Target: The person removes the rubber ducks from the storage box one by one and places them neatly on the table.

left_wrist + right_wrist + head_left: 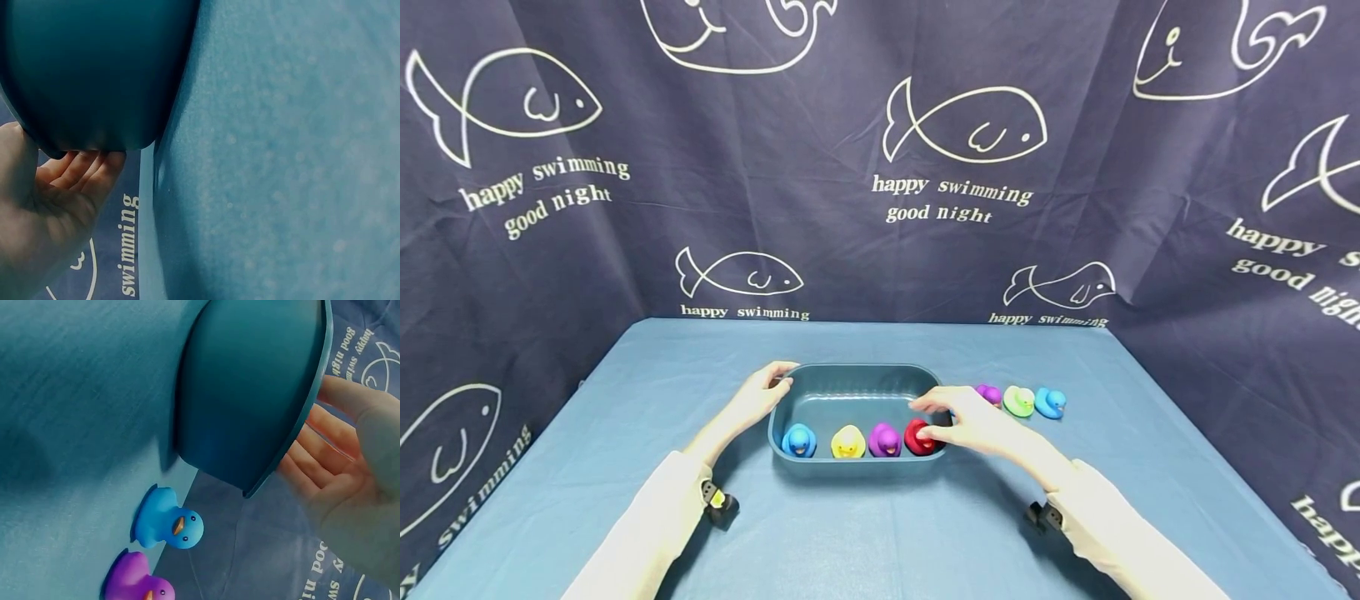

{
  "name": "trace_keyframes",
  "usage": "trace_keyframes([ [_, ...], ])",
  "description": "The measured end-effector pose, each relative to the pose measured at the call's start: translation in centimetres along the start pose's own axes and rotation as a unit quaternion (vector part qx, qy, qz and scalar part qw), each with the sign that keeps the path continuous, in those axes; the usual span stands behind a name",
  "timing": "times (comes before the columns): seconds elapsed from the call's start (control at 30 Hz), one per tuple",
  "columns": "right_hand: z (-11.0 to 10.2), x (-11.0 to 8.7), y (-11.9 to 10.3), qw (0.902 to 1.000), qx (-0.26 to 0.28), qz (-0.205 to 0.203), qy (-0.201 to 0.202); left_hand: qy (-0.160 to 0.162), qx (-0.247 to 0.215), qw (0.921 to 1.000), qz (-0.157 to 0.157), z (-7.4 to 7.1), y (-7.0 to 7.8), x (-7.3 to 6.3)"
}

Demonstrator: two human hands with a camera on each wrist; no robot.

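Note:
A teal rectangular container [857, 469] stands on the table. Along its near wall sit a blue rubber duck [799, 441], a yellow duck [848, 442], a purple duck [885, 441] and a red duck [917, 438]. My left hand [762, 393] holds the container's left end, its fingertips against the outer wall in the left wrist view. Over the right end reaches my right hand [966, 419], fingers spread and gently bent. Its thumb overlaps the red duck; whether they touch I cannot tell. No grip on the duck shows.
Right of the container, partly behind my right hand, another purple duck [989, 394] stands in a row with a green duck [1019, 402] and a blue duck [1050, 403]. The right wrist view shows one more blue duck [164, 519] beside the container. Dark printed cloth [850, 208] surrounds the table.

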State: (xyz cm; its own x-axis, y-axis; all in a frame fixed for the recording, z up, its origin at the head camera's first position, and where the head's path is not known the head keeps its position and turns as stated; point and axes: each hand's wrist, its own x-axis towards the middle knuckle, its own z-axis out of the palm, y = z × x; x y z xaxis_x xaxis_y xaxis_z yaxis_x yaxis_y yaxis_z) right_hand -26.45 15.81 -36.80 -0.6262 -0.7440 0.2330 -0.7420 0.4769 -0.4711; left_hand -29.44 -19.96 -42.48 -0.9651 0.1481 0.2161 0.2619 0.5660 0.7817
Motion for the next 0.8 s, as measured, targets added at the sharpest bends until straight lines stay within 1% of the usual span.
trace_keyframes([
  [0.13, -0.2, 0.4, -0.2, 0.9991, -0.026, -0.009, -0.031, -0.001, -0.004, 1.0000, 0.002, 0.0, -0.1, 0.0],
  [0.27, -0.2, 0.8, -0.4, 0.9981, -0.034, -0.014, -0.050, -0.001, -0.007, 1.0000, 0.000, 0.0, -0.2, 0.1],
  [0.43, -0.1, 1.2, -0.7, 0.9964, -0.059, -0.003, -0.061, -0.003, -0.004, 1.0000, -0.003, -0.1, -0.2, 0.0],
  [0.57, 0.0, 1.5, -1.0, 0.9937, -0.081, 0.017, -0.075, -0.005, -0.004, 1.0000, -0.006, -0.1, -0.2, 0.0],
  [0.8, 0.2, 2.0, -1.6, 0.9876, -0.115, 0.045, -0.096, -0.003, 0.003, 1.0000, -0.002, 0.0, -0.2, 0.0],
])
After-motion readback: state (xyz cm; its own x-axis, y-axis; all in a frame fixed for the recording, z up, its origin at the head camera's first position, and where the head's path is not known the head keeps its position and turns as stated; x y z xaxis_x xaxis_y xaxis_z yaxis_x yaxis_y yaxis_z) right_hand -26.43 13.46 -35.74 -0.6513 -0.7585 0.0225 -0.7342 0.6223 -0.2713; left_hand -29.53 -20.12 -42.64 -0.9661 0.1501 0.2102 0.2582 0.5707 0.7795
